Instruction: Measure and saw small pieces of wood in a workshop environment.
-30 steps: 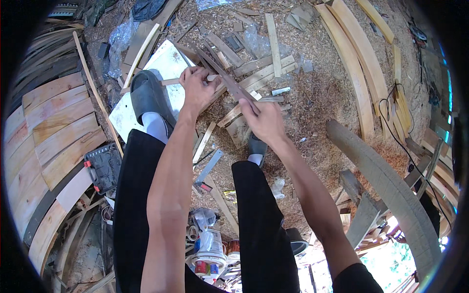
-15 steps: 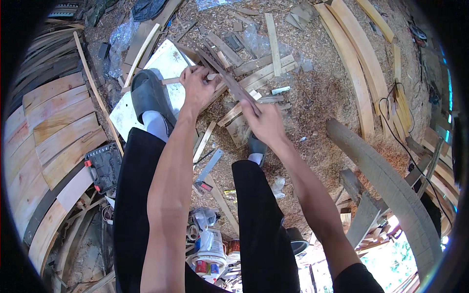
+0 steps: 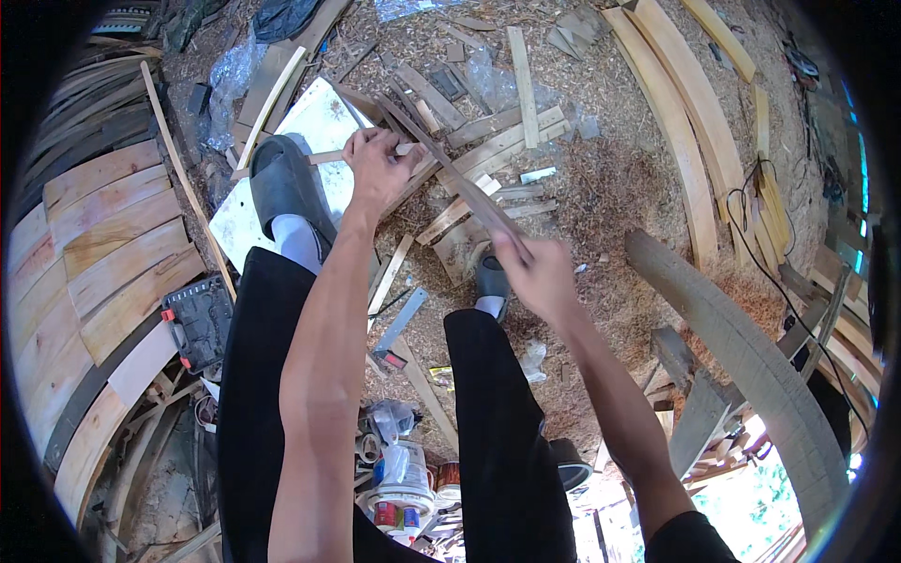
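Observation:
My right hand [image 3: 542, 281] is closed round the near end of a handsaw [image 3: 469, 192] with a long, brown, tapering blade that slants up and left. The blade crosses close to the end of a thin wooden strip [image 3: 328, 157]. On that strip my left hand [image 3: 378, 161] presses with bent fingers, just left of the blade. My left foot, in a dark grey slipper [image 3: 282, 183], stands over the strip's other part, on a white board [image 3: 246, 223]. Whether the teeth touch the strip is too small to tell.
Offcuts [image 3: 524, 84] and sawdust cover the ground ahead. A try square [image 3: 402, 321] lies between my legs, a tool case [image 3: 195, 324] on the left. Stacked planks [image 3: 122, 244] fill the left side; long curved boards [image 3: 680, 122] and a thick curved timber [image 3: 741, 338] lie right.
My right hand has drawn the handsaw back, down and to the right, so more of the blade shows past the strip. My left hand stays on the strip.

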Motion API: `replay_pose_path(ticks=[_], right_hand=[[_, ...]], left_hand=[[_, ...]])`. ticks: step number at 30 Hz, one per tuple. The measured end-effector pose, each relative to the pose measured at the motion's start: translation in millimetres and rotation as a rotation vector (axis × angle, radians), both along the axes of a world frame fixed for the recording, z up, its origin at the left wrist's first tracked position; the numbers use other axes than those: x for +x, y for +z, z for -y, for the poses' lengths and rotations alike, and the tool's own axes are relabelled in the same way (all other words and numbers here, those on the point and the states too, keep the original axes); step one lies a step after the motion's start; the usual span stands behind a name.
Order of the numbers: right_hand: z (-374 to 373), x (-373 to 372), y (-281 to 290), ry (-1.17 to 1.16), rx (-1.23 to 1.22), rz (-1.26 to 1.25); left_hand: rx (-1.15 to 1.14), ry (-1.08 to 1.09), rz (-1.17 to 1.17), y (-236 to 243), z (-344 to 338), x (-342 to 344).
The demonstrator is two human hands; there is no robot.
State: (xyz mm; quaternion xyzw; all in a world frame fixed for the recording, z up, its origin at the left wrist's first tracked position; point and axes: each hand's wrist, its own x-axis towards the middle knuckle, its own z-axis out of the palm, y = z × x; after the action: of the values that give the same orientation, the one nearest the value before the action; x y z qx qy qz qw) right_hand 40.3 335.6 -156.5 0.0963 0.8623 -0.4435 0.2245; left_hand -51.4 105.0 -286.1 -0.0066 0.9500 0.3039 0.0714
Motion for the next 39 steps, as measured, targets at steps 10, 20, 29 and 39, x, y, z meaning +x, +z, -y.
replay_pose_path(ticks=[10, 20, 29, 39], right_hand=[[-2.7, 14.2, 11.2, -0.009, -0.036, 0.022], [20.0, -18.1, -12.0, 0.043, 0.075, -0.031], [3.4, 4.7, 14.3, 0.029, 0.029, 0.026], [35.3, -40.0, -22.2, 0.047, 0.118, -0.037]], left_hand=[[0.012, -0.006, 0.040, 0.1, 5.0, 2.9], [-0.002, -0.022, 0.015, 0.1, -1.0, 0.1], [-0.004, -0.010, 0.064, 1.8, 7.1, 0.7], [-0.027, -0.035, 0.070, 0.5, -2.0, -1.4]])
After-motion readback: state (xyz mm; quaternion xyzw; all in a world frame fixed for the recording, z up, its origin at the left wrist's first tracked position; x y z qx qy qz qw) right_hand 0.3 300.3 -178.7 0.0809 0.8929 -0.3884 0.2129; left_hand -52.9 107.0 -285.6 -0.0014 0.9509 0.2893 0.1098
